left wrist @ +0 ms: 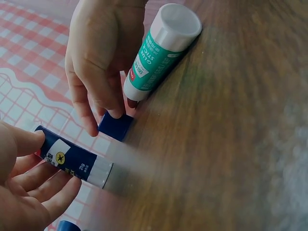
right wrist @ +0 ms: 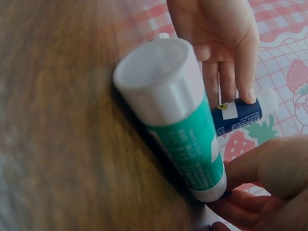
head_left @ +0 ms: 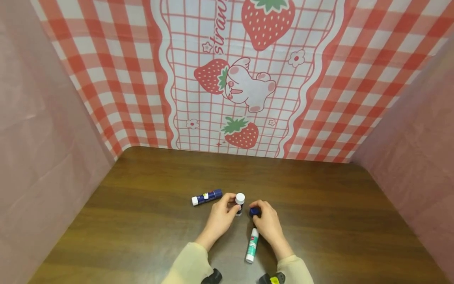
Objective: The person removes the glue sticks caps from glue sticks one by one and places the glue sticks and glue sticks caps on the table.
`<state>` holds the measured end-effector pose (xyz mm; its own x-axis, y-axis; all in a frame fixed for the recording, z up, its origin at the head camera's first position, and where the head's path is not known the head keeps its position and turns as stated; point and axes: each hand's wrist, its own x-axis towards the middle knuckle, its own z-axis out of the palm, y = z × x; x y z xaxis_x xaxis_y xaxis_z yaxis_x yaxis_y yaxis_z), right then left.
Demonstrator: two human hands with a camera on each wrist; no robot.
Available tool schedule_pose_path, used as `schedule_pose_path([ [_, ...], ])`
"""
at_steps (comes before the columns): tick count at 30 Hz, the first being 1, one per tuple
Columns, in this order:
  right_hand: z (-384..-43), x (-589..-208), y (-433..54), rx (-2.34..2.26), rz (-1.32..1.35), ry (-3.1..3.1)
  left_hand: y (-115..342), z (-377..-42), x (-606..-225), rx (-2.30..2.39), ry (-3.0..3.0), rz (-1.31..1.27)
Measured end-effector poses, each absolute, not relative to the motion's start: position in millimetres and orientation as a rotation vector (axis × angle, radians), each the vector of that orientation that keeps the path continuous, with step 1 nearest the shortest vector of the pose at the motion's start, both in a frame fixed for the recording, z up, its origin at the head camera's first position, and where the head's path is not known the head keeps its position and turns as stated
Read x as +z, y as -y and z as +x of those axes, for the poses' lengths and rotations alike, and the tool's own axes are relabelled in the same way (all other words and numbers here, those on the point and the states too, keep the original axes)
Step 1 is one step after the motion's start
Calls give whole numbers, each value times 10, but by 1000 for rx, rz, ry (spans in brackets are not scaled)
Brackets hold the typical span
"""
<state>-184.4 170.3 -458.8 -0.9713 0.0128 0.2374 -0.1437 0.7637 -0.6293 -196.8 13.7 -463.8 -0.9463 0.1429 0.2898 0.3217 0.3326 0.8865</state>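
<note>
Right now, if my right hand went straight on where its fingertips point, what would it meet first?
Probably the dark blue glue stick in your left hand, across a gap from the blue cap your right hand pinches. Depth is hard to judge, so it might pass to one side.

With my left hand (right wrist: 219,36) I am gripping a navy glue stick (right wrist: 243,115), my thumb pressing beside its blurred white end. My right hand (right wrist: 272,180) is curving its fingers by the lower end of a green-and-white glue stick (right wrist: 178,125), which is lying on the wood-grain table (right wrist: 62,120). Behind, a strawberry-print cloth (right wrist: 284,53) is showing.
</note>
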Motion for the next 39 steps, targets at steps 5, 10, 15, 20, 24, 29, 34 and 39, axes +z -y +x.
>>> schedule_pose_path([
  [5, -1842, -4600, -1704, 1002, 119, 2734, -138, -1958, -4638, -1698, 2430, -409],
  [10, -1841, -4586, -1711, 1007, 104, 2718, -148, -1965, -4626, -1740, 2416, -418],
  [15, -1841, -4565, -1706, 1007, 98, 2721, -146, -1970, -4626, -1767, 2409, -416],
  [20, -1841, -4566, -1709, 1039, 114, 2706, -141, -1972, -4635, -1756, 2409, -415],
  [24, -1839, -4571, -1705, 1059, 129, 2715, -136, -1979, -4657, -1746, 2405, -424],
  [29, -1838, -4585, -1704, 1057, 135, 2748, -126, -1981, -4677, -1774, 2396, -439],
  [34, -1847, -4577, -1706, 1113, 108, 2753, -109, -1983, -4675, -1829, 2392, -437],
  [39, -1850, -4558, -1710, 1138, 81, 2773, -99, -1978, -4670, -1850, 2380, -428],
])
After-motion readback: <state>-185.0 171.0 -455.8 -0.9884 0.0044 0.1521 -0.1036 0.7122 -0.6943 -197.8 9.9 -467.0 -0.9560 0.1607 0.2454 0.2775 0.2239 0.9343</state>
